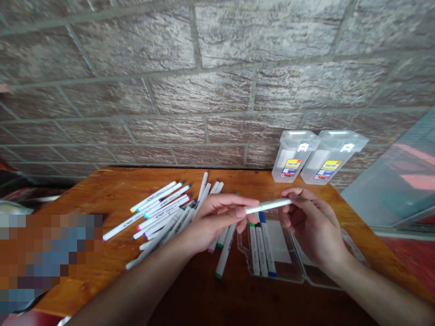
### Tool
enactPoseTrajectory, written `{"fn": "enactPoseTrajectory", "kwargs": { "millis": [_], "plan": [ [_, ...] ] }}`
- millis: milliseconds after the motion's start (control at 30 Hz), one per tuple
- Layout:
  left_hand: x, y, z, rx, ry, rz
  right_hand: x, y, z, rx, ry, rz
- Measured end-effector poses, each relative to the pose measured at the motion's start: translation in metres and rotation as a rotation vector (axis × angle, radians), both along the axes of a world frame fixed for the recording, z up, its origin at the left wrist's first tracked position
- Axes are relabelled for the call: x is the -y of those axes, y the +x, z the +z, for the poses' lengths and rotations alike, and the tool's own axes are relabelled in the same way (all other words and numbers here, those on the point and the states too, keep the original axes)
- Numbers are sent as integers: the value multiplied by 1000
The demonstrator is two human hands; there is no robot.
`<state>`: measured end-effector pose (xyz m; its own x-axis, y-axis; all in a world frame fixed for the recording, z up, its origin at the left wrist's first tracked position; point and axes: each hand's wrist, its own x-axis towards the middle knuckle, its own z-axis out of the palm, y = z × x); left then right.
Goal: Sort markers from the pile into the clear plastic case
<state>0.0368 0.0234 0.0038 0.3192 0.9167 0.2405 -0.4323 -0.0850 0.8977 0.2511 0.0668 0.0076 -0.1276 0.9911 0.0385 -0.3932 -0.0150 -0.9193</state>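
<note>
A white marker [268,207] is held level between my two hands, above an open clear plastic case [299,277]. My left hand [220,215] pinches the marker's left end between thumb and fingers. At the other end, the fingertips of my right hand [314,226] close around the tip. Three markers [261,249] with green, black and blue ends lie side by side in the case's left half. Beside the case, under my left hand, a green-ended marker [224,251] rests on the wood. A spread of white markers [163,210] with coloured ends lies left of my left hand, partly hidden by my forearm.
Two translucent plastic containers [294,156] with yellow labels stand against the brick wall [224,95] at the back right. The wooden table [112,190] ends at that wall. A pixelated patch covers the lower left. A glass panel [397,181] is at the right.
</note>
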Motion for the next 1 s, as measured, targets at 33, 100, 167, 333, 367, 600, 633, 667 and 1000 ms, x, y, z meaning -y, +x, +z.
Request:
{"fn": "enactPoseTrajectory", "kwargs": {
  "millis": [33, 100, 167, 333, 367, 600, 633, 667, 1000],
  "plan": [
    [1, 0, 0, -16, 6, -6, 1, 1, -2, -5, 1, 6],
    [3, -1, 0, -40, 8, -13, 3, 2, -5, -15, 7, 15],
    [4, 0, 0, -52, 1, -20, 3, 3, -8, -23, 20, 26],
    [4, -1, -2, -72, -12, -18, 3, 6, -11, -32, 53, 54],
    [4, -1, -3, -75, -12, -12, 3, 6, -12, -28, 59, 56],
    [0, 2, 2, -44, -46, 68, 8, 7, -17, 16, 122, 22],
    [0, 3, 4, -20, -68, 95, 10, 6, -16, 17, 135, 6],
    [-1, 4, 6, 4, -92, 125, 11, 5, -16, 13, 145, -11],
    [1, -45, 10, 15, -138, 318, 7, -55, -1, -51, 196, 13]
  ]
}}
